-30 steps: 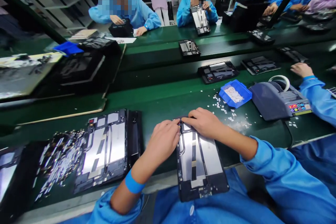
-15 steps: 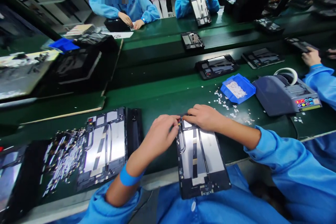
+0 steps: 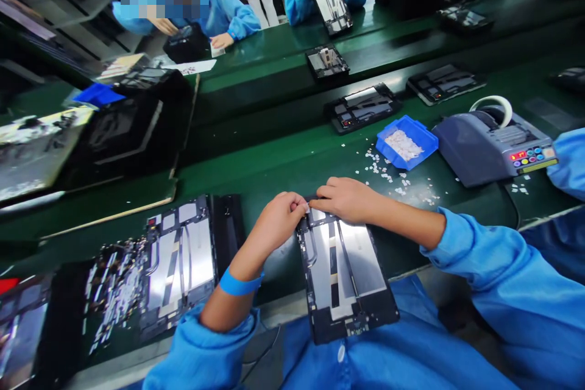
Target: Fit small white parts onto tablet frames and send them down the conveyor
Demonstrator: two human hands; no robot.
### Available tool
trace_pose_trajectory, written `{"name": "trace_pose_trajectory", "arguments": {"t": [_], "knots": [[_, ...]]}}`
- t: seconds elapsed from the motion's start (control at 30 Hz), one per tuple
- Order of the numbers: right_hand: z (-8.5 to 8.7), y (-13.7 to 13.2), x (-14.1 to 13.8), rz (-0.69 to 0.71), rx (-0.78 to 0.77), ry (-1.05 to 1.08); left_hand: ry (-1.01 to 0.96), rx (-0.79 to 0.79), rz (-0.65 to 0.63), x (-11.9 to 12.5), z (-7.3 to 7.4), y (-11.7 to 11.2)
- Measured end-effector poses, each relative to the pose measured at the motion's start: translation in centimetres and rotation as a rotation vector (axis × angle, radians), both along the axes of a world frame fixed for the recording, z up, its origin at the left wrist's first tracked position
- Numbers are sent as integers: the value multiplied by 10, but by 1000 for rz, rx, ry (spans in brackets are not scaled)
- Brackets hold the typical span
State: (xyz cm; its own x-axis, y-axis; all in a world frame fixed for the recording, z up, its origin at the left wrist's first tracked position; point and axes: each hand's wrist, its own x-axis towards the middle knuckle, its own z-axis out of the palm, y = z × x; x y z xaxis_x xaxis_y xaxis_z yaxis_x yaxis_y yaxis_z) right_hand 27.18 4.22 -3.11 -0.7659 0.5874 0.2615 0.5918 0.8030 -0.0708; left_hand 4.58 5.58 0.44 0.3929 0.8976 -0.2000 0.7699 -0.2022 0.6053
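An opened tablet (image 3: 361, 262) with its silver inside and black ribbon cables facing up lies tilted at the bench edge in front of me, its lower end over my lap. My left hand (image 3: 281, 219) is at its top left corner, thumb and fingertips pinched together; whatever is between them is too small to make out. From the other side my right hand (image 3: 345, 200) lies over the tablet's top edge, fingers bent and tips pressed close to the left fingertips. These fingers hide the corner beneath them.
Left of me another opened tablet (image 3: 183, 256) lies beside a heap of small strip parts (image 3: 114, 292). A blue bin (image 3: 427, 143) of white pieces stands near a tape dispenser (image 3: 479, 146), with white bits scattered around. More tablets (image 3: 365, 108) line the green bench; co-workers sit opposite.
My left fingertips have closed into a tighter pinch at the tablet's corner, and the red spot there is now covered. Across the bench, a co-worker's hands have moved apart. The view has shifted slightly.
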Motion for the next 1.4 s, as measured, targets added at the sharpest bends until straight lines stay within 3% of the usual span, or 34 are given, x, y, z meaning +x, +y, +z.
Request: {"name": "trace_pose_trajectory", "arguments": {"t": [0.5,0.73,0.9,1.13,1.4], "knots": [[3,0,-1,-1,-44,-19,102,64,-1,7,1,-4],[3,-1,-1,-4,-37,-9,115,145,21,8,-7,-11],[3,-1,-2,-4,-40,-12,29,210,111,9,-19,-21],[2,-2,1,10,-54,-3,-200,87,449,16,-35,-24],[14,-3,-3,-15,-75,-112,-284,15,416,7,-43,-29]]}}
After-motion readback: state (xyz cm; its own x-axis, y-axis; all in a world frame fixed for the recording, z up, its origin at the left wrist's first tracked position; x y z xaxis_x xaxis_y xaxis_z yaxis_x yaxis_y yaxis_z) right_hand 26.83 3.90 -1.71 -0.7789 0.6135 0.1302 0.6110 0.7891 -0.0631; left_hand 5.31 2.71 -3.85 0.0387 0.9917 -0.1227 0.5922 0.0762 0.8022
